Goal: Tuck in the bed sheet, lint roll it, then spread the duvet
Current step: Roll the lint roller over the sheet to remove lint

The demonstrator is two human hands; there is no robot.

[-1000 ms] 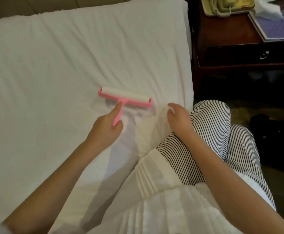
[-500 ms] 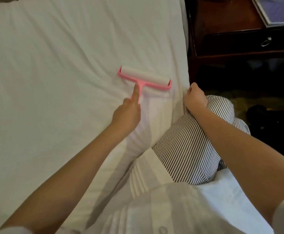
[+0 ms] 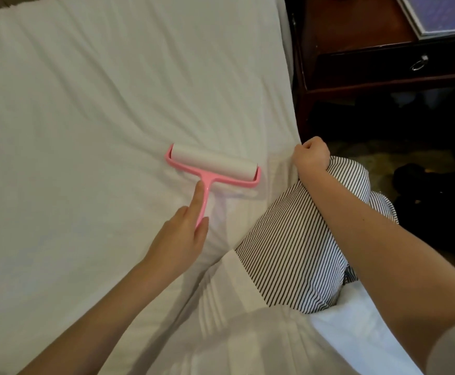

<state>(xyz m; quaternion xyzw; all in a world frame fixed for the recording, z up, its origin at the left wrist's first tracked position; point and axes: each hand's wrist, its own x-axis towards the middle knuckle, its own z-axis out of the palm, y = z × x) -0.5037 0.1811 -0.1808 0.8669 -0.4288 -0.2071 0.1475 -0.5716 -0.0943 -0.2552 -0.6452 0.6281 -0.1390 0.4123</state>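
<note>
Presently, nearest the camera, the person's white garment (image 3: 248,336) and a knee in striped trousers (image 3: 299,239) sit at the right-hand border of the bed sheet (image 3: 85,104). The sheet covers the mattress, with shallow creases fanning toward that border. Beyond the knee, the left hand (image 3: 179,239) grips the pink handle of the lint roller (image 3: 213,166), with the index finger laid straight along the stem and the other fingers wrapped beneath. The roller's white drum lies flat on the sheet, near the right edge. The right hand (image 3: 311,155) sits at the very edge of the mattress with its fingers curled into a fist; whether it pinches the sheet cannot be determined. Assessment: the lint-rolling step is in hand, and the duvet is not in view. Recommended practice is to hold the drum level so both ends bear evenly, press lightly through the index finger, work in straight overlapping lanes, and have the sheet held taut so creases do not bunch ahead of the drum. As to room, open sheet extends to the left and toward the far end. To the right the mattress drops off close by, with a dark wooden nightstand (image 3: 356,50) just beyond the gap, so strokes are better directed away from that edge.
</note>
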